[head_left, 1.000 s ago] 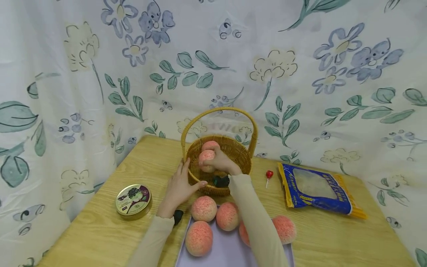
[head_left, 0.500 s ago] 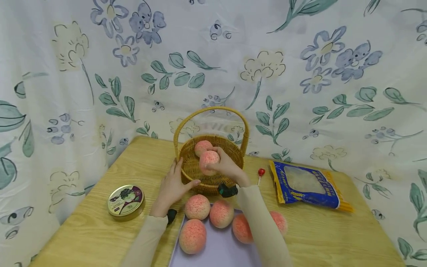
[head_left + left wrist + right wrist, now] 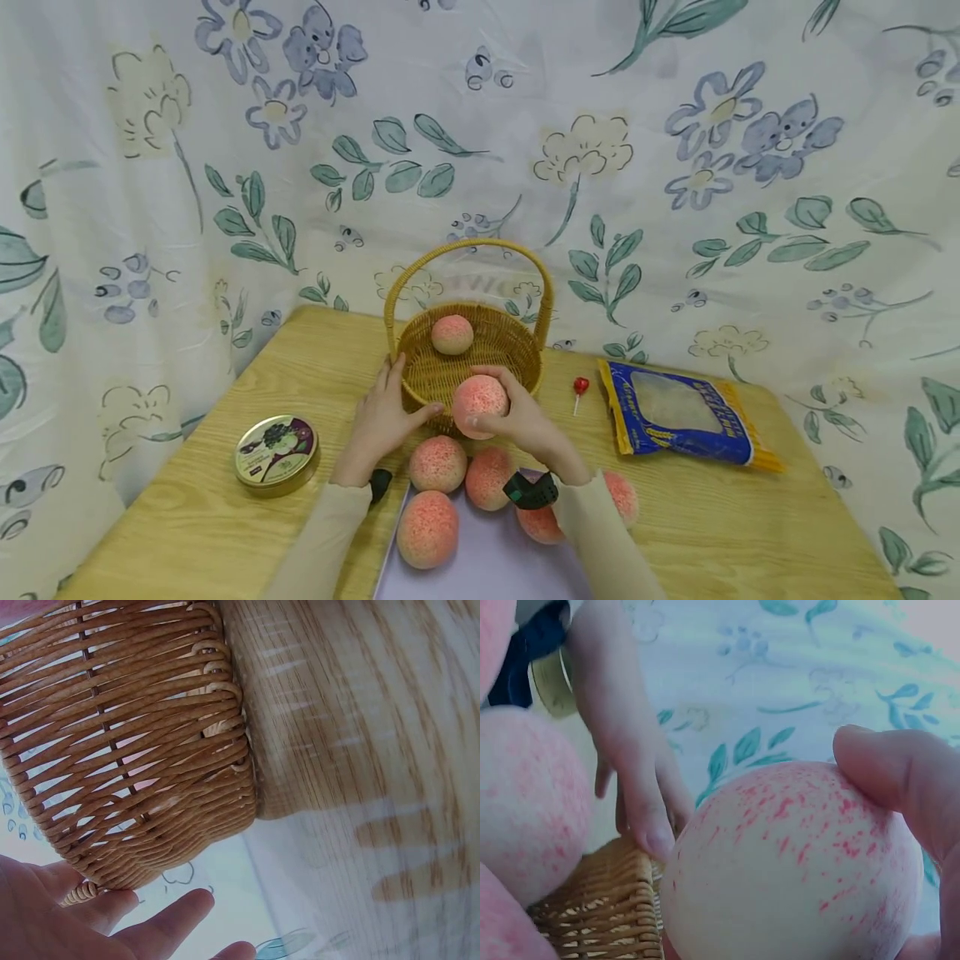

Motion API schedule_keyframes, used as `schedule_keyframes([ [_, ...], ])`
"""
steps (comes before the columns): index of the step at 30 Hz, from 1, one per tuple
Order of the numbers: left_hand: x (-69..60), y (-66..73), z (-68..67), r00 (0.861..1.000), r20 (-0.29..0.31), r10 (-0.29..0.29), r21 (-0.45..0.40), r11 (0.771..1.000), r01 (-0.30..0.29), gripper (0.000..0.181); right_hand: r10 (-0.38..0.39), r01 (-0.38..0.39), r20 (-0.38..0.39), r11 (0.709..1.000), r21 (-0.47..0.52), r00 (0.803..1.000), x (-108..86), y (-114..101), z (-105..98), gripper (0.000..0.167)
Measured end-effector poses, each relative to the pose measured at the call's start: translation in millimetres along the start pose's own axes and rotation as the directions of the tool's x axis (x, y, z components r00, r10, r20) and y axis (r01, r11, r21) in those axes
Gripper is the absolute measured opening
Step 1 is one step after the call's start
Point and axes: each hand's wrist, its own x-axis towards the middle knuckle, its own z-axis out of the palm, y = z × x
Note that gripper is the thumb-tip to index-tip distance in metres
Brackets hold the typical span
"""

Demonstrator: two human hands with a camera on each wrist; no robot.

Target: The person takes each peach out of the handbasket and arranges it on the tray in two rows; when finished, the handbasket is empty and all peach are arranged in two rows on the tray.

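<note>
My right hand (image 3: 517, 421) pinches a pink-and-cream speckled toy peach (image 3: 480, 407) between thumb and fingers, over the front rim of the wicker basket (image 3: 431, 367). Seen from the right wrist, the held peach (image 3: 795, 862) is large, with a thumb or finger on top. My left hand (image 3: 384, 417) rests against the basket's left front side, its fingers extended and its thumb spread along the rim. In the left wrist view, those fingers (image 3: 169, 922) lie beside the woven wall (image 3: 135, 742). Another peach (image 3: 452, 334) sits inside the basket, towards the back.
Several more peaches (image 3: 428, 530) lie on a lilac tray (image 3: 487, 567) in front of the basket. A round tin (image 3: 276, 454) stands left on the wooden table (image 3: 202, 500). To the right are a red lollipop (image 3: 581, 386) and a blue-and-yellow packet (image 3: 686, 412). Floral cloth (image 3: 465, 183) hangs behind.
My right hand has brought the gripped peach from inside the basket forward to its front rim, away from the other peach. The left hand has stayed at the basket. The head view has shifted slightly.
</note>
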Motion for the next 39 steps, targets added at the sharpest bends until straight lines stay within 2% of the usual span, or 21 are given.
schedule_keyframes([
  [6, -1.1, -2.8, -0.1, 1.0, 0.014, -0.008, -0.004, 1.0, 0.008, 0.107, -0.003, 0.002, 0.047, 1.0, 0.007, 0.999, -27.3, 2.7, 5.7, 0.068],
  [11, -1.5, -4.7, -2.1, 1.0, 0.002, -0.006, -0.002, 1.0, 0.006, 0.107, -0.043, 0.043, 0.11, 0.999, 0.006, 0.993, -48.7, 9.4, 15.1, 0.07],
  [13, -1.6, -5.4, -2.3, 1.0, 0.004, -0.006, -0.005, 1.0, 0.006, 0.107, -0.054, 0.048, 0.14, 0.998, 0.047, 0.989, -56.3, 13.0, 19.1, 0.071],
  [18, -1.4, -6.9, -1.3, 1.0, 0.018, -0.014, -0.005, 1.0, 0.014, 0.109, -0.013, 0.014, 0.168, 1.0, -0.002, 0.986, -76.4, 21.7, 26.3, 0.071],
  [20, -1.0, -7.2, -1.2, 1.0, 0.017, -0.015, -0.003, 1.0, 0.015, 0.109, -0.009, 0.019, 0.168, 0.998, -0.061, 0.986, -84.0, 24.6, 28.0, 0.07],
  [27, -0.1, -5.8, -1.7, 1.0, 0.009, -0.001, 0.013, 1.0, 0.001, 0.111, 0.008, 0.012, 0.174, 0.994, -0.113, 0.985, -100.1, 41.6, 36.2, 0.067],
  [33, 0.2, -3.5, -1.3, 1.0, 0.009, 0.01, 0.011, 1.0, -0.01, 0.111, -0.042, 0.065, 0.136, 0.984, -0.165, 0.99, -107.8, 61.4, 49.5, 0.071],
  [36, 0.2, -2.4, -1.0, 1.0, 0.009, 0.014, 0.007, 1.0, -0.014, 0.11, -0.05, 0.076, 0.119, 0.973, -0.217, 0.992, -112.5, 64.2, 53.5, 0.073],
  [39, -0.1, -1.5, -0.4, 1.0, 0.01, 0.012, 0.002, 1.0, -0.012, 0.109, -0.088, 0.112, 0.086, 0.94, -0.324, 0.992, -116.0, 62.3, 55.3, 0.075],
])
